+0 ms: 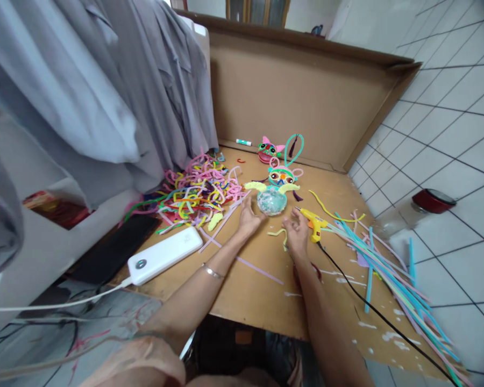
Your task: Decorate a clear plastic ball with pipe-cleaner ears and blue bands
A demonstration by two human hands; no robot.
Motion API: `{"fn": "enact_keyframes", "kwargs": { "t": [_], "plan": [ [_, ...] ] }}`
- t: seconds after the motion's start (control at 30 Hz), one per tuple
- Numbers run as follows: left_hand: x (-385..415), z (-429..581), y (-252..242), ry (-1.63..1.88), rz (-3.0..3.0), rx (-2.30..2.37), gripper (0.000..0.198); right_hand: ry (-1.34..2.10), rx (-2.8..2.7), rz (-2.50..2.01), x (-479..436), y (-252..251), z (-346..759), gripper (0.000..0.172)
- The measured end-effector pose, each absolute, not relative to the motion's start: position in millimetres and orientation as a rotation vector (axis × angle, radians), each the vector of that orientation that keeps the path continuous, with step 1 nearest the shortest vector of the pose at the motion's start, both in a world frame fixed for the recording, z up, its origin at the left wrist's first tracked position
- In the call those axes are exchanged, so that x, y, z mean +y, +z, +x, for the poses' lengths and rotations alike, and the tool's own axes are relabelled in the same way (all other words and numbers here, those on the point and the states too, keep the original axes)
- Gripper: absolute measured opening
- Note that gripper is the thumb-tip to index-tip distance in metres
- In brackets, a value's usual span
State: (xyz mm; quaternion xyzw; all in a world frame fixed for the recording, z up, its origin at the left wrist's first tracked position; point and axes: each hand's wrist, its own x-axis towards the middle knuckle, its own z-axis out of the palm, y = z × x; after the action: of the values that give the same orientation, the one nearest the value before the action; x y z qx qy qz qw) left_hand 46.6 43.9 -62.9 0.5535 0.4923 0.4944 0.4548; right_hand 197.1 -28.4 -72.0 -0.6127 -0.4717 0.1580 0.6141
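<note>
On a cardboard sheet (250,290) on the floor, my left hand (249,216) rests beside a glittery pale-blue ball (271,201), its fingers touching the ball's left side. The ball carries yellow pipe-cleaner ears and a pink-and-green owl-like face (281,175) above it. My right hand (296,230) lies a little right of the ball, fingers curled over a short yellow pipe cleaner (280,234). A yellow glue gun (313,221) lies just right of that hand, its black cord running to the lower right.
A tangled heap of coloured pipe cleaners (193,194) lies left, straight ones (387,263) right. A white power bank (165,261) and black phone (115,248) sit at the left edge. Another pipe-cleaner face (268,150), a marker (243,142), a red-lidded jar (415,212) and hanging grey clothes (105,91) surround.
</note>
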Motion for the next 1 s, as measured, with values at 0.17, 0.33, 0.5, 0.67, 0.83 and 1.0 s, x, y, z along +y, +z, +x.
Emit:
{"fn": "enact_keyframes", "kwargs": {
  "t": [0.17,0.33,0.5,0.67,0.83,1.0],
  "plan": [
    [23,37,-57,1.227,1.367,1.280,0.081,0.253,-1.129,-1.386,-50,-50,183,0.020],
    [5,20,-32,1.430,1.623,1.161,0.061,0.168,-1.228,-1.352,-75,-36,167,0.017],
    [43,-18,26,1.500,2.026,1.268,0.033,0.140,-1.247,-1.406,-90,-42,161,0.019],
    [120,-55,64,0.999,2.141,1.814,0.040,0.152,-1.279,-1.430,-91,-51,158,0.018],
    [164,-77,57,0.707,2.020,1.969,0.031,0.155,-1.359,-1.425,-87,-58,158,0.018],
    [174,-89,40,0.693,1.975,1.991,0.007,0.172,-1.394,-1.412,-85,-58,159,0.017]
  ]
}}
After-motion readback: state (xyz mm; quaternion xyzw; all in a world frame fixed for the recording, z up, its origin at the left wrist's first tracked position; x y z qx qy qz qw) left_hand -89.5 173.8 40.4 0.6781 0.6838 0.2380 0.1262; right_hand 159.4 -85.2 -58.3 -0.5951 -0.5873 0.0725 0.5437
